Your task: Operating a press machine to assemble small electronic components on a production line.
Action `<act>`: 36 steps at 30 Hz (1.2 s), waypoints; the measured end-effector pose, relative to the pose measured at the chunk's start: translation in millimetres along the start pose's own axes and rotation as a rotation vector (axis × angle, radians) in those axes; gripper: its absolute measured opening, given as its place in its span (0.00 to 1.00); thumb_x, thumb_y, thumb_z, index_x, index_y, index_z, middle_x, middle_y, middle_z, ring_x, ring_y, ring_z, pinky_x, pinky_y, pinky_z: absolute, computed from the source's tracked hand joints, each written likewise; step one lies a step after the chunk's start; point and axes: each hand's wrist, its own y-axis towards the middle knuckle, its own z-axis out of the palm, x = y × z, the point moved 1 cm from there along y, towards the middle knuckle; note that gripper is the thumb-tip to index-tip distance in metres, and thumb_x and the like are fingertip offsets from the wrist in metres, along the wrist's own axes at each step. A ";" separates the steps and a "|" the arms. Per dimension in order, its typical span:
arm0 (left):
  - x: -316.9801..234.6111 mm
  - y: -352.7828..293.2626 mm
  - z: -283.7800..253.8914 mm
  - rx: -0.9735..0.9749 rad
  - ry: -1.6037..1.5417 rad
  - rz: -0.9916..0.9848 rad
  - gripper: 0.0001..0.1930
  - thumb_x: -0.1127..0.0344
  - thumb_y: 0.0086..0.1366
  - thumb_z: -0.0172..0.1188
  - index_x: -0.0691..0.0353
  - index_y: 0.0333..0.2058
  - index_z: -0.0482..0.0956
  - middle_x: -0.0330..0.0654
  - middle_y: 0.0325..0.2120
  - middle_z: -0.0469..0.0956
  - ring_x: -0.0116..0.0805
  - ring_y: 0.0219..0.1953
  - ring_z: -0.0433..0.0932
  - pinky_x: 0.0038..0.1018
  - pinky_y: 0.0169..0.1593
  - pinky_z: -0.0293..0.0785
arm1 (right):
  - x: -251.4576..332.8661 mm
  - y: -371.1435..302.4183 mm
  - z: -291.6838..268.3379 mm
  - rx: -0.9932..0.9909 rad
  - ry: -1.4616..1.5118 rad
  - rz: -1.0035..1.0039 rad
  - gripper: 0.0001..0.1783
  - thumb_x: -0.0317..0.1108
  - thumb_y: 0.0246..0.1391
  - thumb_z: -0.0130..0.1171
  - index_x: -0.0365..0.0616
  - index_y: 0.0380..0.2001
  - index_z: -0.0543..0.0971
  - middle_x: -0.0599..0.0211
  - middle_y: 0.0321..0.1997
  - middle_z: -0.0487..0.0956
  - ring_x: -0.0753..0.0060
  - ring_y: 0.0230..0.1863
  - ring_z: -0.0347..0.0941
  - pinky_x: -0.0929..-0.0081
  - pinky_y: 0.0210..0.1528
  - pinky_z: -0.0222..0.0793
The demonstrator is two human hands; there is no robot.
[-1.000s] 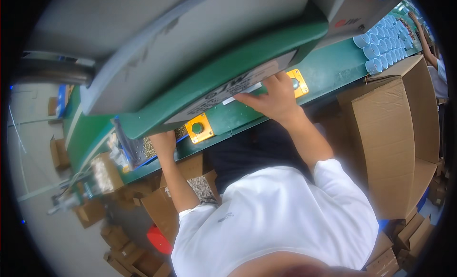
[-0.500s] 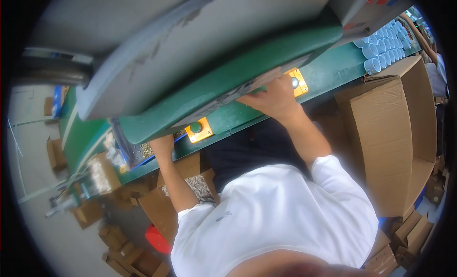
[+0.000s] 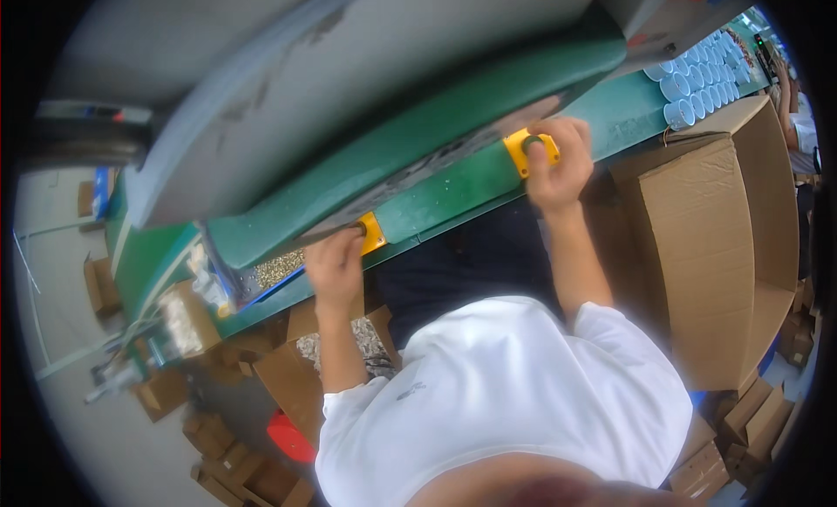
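Under the rounded green edge of a big grey machine (image 3: pixel 261 123), both my hands are at yellow push-button boxes on the green bench. My left hand (image 3: pixel 334 265) is curled at the left button box (image 3: pixel 375 235), its fingertips at the dark button and partly covering it. At the right button box (image 3: pixel 516 156), my right hand (image 3: pixel 562 167) has its thumb on the round button and its other fingers bent round the box's far right side. Whatever lies beneath the machine is hidden.
A blue-edged tray of small brass-coloured parts (image 3: pixel 279 270) sits left of my left hand. Rows of pale blue cups (image 3: pixel 697 84) stand at the far right. A large cardboard box (image 3: pixel 697 263) is at my right, and a box of small parts (image 3: pixel 370 341) below my left forearm.
Both hands have come out from under the machine's edge onto the button boxes. My left hand moved right; my right hand moved right and turned, its thumb now on the button.
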 end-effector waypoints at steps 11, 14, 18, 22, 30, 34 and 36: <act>3.3 -8.9 20.5 -0.087 0.134 0.170 0.03 0.78 0.63 0.66 0.68 0.36 0.82 0.47 0.32 0.84 0.51 0.40 0.83 0.40 0.46 0.80 | -33.6 -8.8 -17.5 0.076 -0.102 -0.227 0.04 0.29 0.48 0.64 0.42 0.28 0.85 0.65 0.29 0.83 0.58 0.40 0.80 0.61 0.43 0.74; 1.5 -15.1 17.3 -0.145 0.285 0.228 0.02 0.77 0.64 0.65 0.68 0.36 0.82 0.48 0.30 0.83 0.51 0.39 0.82 0.40 0.45 0.79 | -31.1 -11.3 -11.5 0.064 -0.089 -0.297 0.05 0.29 0.47 0.64 0.42 0.28 0.85 0.65 0.29 0.83 0.58 0.40 0.80 0.61 0.44 0.74; 8.8 -14.5 19.2 -0.127 0.251 0.193 0.02 0.76 0.66 0.65 0.69 0.37 0.83 0.49 0.32 0.83 0.46 0.39 0.83 0.35 0.46 0.78 | -27.0 -16.7 -17.9 0.164 -0.042 -0.289 0.06 0.31 0.50 0.62 0.41 0.29 0.85 0.64 0.30 0.84 0.57 0.41 0.80 0.61 0.47 0.73; 18.0 -6.1 22.7 -0.218 -0.353 -0.304 0.04 0.75 0.68 0.64 0.71 0.38 0.84 0.48 0.36 0.84 0.37 0.40 0.82 0.30 0.46 0.77 | -31.1 -10.6 -11.4 0.118 0.076 -0.091 0.10 0.32 0.58 0.58 0.39 0.35 0.85 0.60 0.36 0.85 0.53 0.46 0.78 0.61 0.53 0.72; -4.5 31.6 29.9 -0.035 -0.229 -0.134 0.06 0.73 0.71 0.64 0.72 0.40 0.84 0.45 0.38 0.84 0.29 0.37 0.80 0.24 0.46 0.75 | -25.2 -38.1 -1.7 0.054 0.129 0.158 0.12 0.35 0.65 0.55 0.38 0.42 0.82 0.60 0.47 0.85 0.51 0.55 0.74 0.60 0.58 0.72; -1.5 22.1 27.4 0.012 -0.380 -0.436 0.06 0.72 0.71 0.64 0.71 0.39 0.84 0.43 0.37 0.83 0.27 0.38 0.79 0.23 0.45 0.74 | -28.4 -37.1 -1.4 0.079 0.121 0.135 0.12 0.35 0.65 0.55 0.38 0.40 0.82 0.61 0.46 0.85 0.50 0.54 0.74 0.59 0.59 0.72; -0.8 20.2 27.6 0.013 -0.411 -0.449 0.07 0.71 0.71 0.65 0.71 0.38 0.84 0.42 0.37 0.83 0.27 0.38 0.79 0.22 0.44 0.74 | -30.5 -37.1 -3.3 0.099 0.132 0.103 0.12 0.35 0.65 0.55 0.38 0.40 0.82 0.60 0.46 0.85 0.50 0.54 0.74 0.59 0.59 0.72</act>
